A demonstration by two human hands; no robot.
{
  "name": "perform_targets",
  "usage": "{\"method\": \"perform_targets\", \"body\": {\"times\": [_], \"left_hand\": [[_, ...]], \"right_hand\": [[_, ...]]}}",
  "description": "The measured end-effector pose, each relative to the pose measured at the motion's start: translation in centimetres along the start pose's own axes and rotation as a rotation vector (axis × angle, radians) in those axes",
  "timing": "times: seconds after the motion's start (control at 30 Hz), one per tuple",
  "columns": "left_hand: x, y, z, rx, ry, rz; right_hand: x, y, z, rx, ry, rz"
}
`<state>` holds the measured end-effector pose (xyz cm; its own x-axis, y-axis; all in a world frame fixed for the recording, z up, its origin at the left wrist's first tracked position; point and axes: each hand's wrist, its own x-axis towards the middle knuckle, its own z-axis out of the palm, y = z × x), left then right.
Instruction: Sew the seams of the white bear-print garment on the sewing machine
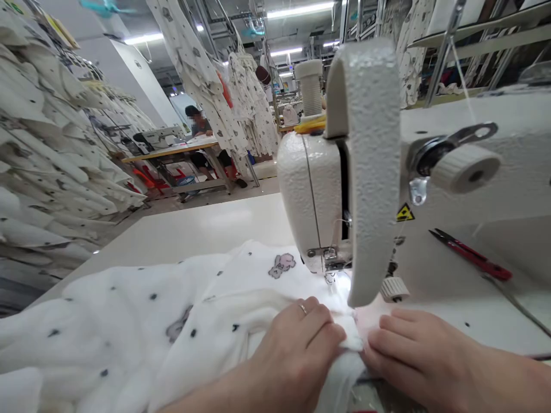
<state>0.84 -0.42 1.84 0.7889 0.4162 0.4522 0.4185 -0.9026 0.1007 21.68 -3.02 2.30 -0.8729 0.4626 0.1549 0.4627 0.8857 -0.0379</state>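
White fleecy fabric (142,304) with small dark spots and printed bears spreads over the table and runs under the needle area of a white sewing machine (307,189). My left hand (297,344), a ring on one finger, is closed on the fabric just in front of the lit presser foot (330,278). To the right of it, my right hand (413,350) pinches the fabric's edge, near a pale pink patch. The fingertips of both hands are partly hidden in the folds.
Red-handled thread snips (473,255) lie on the machine bed at right, beside a thin cord. Hanging printed fabric (51,126) fills the left side. Across the aisle, a person (200,123) sits at another sewing table (172,150).
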Motion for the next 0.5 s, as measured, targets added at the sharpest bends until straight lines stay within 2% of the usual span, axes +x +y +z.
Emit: {"method": "perform_targets", "body": {"times": [0.1,0.17,0.3,0.43,0.5], "left_hand": [[-0.1,-0.2,1.0,-0.045,0.114,0.01],[-0.2,-0.1,1.5,-0.025,0.139,0.008],[-0.2,0.6,1.7,0.039,0.073,-0.018],[-0.1,1.4,1.5,0.109,0.004,0.042],[-0.1,1.7,1.6,0.14,0.006,0.04]], "right_hand": [[0.2,-0.2,-0.3,-0.039,0.009,-0.019],[0.3,-0.3,-0.4,-0.034,0.025,-0.016],[0.5,-0.2,0.2,0.06,0.056,0.005],[0.8,-0.6,1.2,0.242,0.259,0.16],[0.9,-1.0,1.3,0.283,0.294,0.24]]}}
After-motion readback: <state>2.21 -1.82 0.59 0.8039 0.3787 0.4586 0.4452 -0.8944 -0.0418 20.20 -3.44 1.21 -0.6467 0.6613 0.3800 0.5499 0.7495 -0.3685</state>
